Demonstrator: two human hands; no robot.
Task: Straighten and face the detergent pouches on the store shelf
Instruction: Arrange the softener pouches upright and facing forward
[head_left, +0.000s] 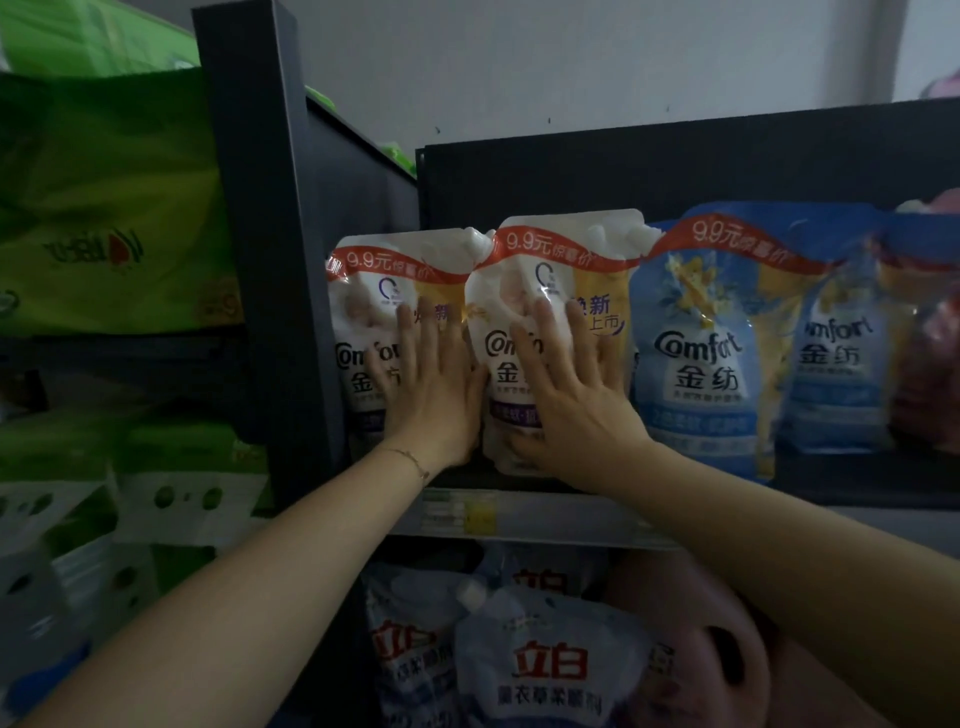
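Forearms (260, 571) reach up; left hand (431, 384) and right hand (571, 395) press flat, fingers straight, on white pouches (566, 249); blue pouches (696, 364) crowd right.

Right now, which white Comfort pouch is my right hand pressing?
The white plastic Comfort pouch beside the blue plastic pouch; your right hand lies flat on it. Your left hand covers the other white pouch, by the dark shelf post.

On shelf (545, 514), left pouch (363, 291) beside right pouch (550, 260); further pouches (696, 338) rightward.
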